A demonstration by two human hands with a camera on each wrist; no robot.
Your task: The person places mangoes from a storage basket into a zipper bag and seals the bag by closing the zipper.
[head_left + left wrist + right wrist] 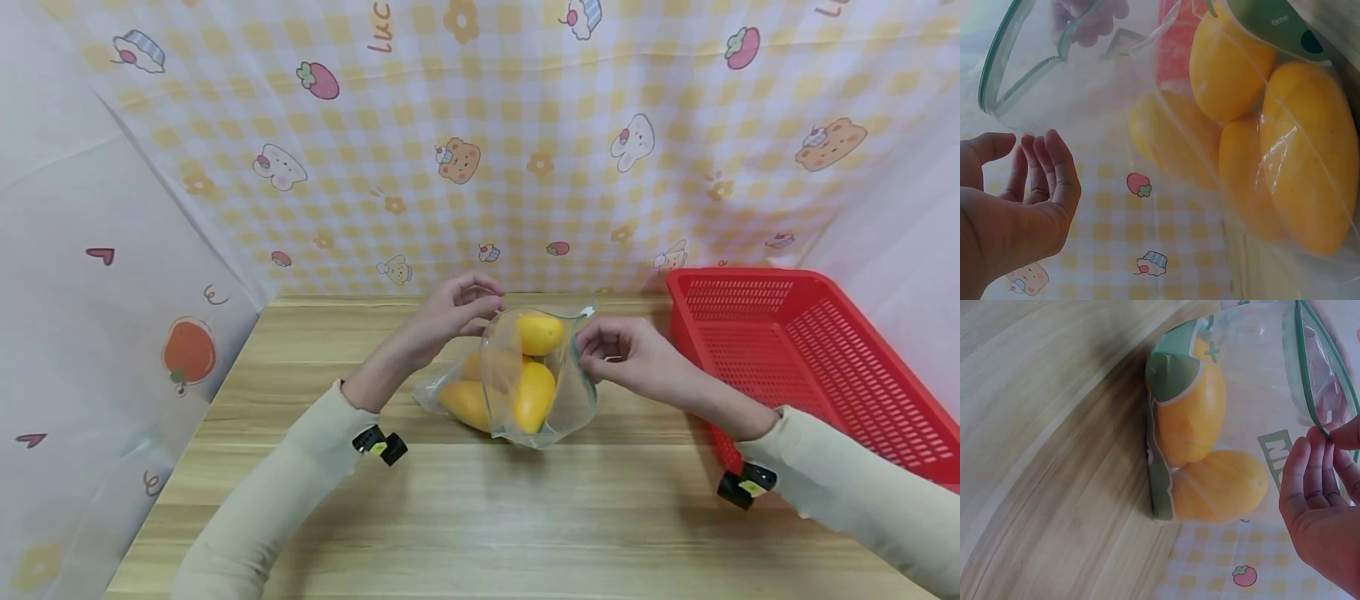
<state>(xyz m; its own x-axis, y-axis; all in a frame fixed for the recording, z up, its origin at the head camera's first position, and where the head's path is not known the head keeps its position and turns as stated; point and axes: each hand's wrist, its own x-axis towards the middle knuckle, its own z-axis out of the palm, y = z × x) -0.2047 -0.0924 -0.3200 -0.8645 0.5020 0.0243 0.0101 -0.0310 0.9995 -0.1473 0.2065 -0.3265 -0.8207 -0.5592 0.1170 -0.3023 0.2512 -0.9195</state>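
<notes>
A clear zip bag (572, 408) with a green-edged mouth stands on the wooden table in the head view, its mouth gaping. Several yellow mangoes (535, 392) lie inside, bunched in its lower part. My right hand (626, 354) pinches the bag's green rim (1302, 362) between thumb and fingertips. On the other side, my left hand (457, 308) is raised beside the mouth. Its fingers (1060, 169) are loosely bent and apart from the thumb, with fingertips right at the rim in the left wrist view. Green printing covers part of the bag's bottom.
A red plastic basket (780, 342) with perforated walls stands on the right, close to my right forearm. Behind the wooden table (480, 517) hangs a yellow checked cloth (525, 192) with cartoon prints. A pale printed sheet (97, 250) borders the left side.
</notes>
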